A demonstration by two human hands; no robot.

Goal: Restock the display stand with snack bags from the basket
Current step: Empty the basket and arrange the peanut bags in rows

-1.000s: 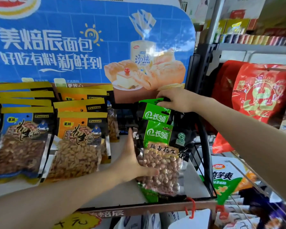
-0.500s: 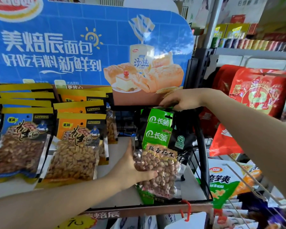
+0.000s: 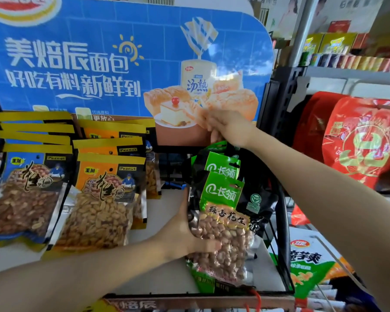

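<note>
A row of green peanut bags stands at the right end of the display stand's white shelf (image 3: 164,212). My left hand (image 3: 185,235) grips the front green bag (image 3: 225,224) at its lower left, thumb across the clear window of peanuts. A second green bag (image 3: 222,164) stands right behind it. My right hand (image 3: 229,128) hovers just above the tops of the rear bags, in front of the blue sign, its blurred fingers stretched to the left and holding nothing. The basket is not clearly in view.
Blue-and-yellow peanut bags (image 3: 29,190) and orange ones (image 3: 106,197) fill the shelf's left and middle. A tall blue bread sign (image 3: 113,64) backs the stand. A black wire frame (image 3: 282,224) bounds its right side. Red bags (image 3: 365,143) and a green-and-white bag (image 3: 311,264) lie beyond.
My right hand has let go of the rear green bags' tops and risen in front of the sign. My left hand keeps hold of the front bag, which stands a little more upright.
</note>
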